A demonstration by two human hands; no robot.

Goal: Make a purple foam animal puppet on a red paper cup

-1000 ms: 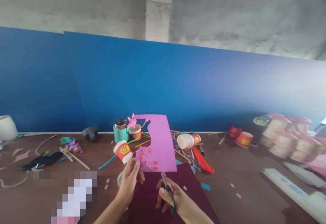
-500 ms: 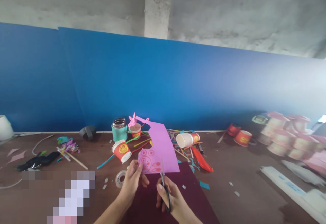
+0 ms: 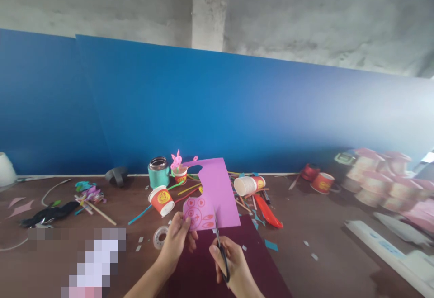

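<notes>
A pink sheet of paper [image 3: 219, 189] with a curved piece cut out of its left side is raised over the table. Red drawings of round shapes and ears mark its lower left corner. My left hand [image 3: 179, 234] pinches that corner between thumb and fingers. In my right hand [image 3: 230, 257] is a pair of scissors with black handles [image 3: 224, 264], the fingers wrapped round the loops. The blades reach up into the sheet from its bottom edge, just right of the drawn ears. Beneath both hands lies a dark maroon sheet [image 3: 203, 271].
A roll of tape [image 3: 160, 237] lies left of my left hand. Behind stand a red paper cup [image 3: 162, 201], a teal jar [image 3: 159, 176] and a cup with a pink rabbit figure [image 3: 176, 160]. Stacked cups [image 3: 246, 186] and a red balloon [image 3: 269, 212] lie to the right.
The scissor blades have moved slightly up into the pink paper. The sheet's upper part has swung a little to the right; my left hand keeps its hold.
</notes>
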